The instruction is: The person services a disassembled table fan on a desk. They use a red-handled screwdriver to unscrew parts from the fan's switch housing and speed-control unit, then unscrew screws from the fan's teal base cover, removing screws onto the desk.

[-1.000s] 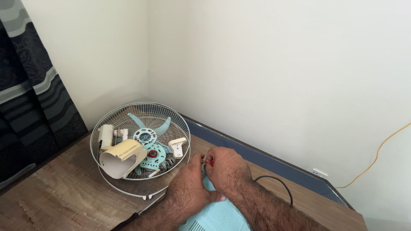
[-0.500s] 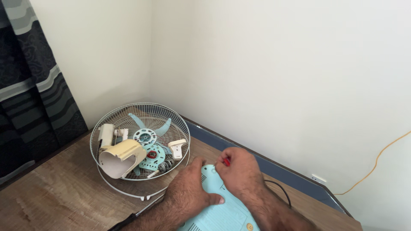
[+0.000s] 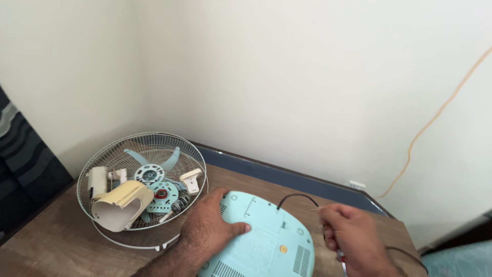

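On a wooden table (image 3: 46,251), at 6 o'clock in view: fan base (image 3: 266,241), pale blue, rounded, lying with its vented underside up.

Left hand (image 3: 210,225): flat on the base's 9 o'clock edge. Fingers (image 3: 237,229) spread and loosely open, thumb reaching across the blue surface; pressing, not gripping. The base lies directly under the palm and runs out toward 3 o'clock from it.

Right hand (image 3: 351,238): at 3 o'clock of the base, just off its rim. Fingers curled shut in a pinch; what they pinch is too small and blurred to tell. A thin metal piece shows below the fist.

Cord (image 3: 297,197): black, rising in an arc from the base's 12 o'clock edge toward the right hand.

Grille (image 3: 141,179): wire, round, at 10 o'clock of the base, lying like a bowl, near the left hand but apart from it. In it: blue blade (image 3: 171,156), cream housing (image 3: 120,205), small loose parts.

Wall (image 3: 307,82): off-white, with a yellow cable (image 3: 435,115) at 2 o'clock.
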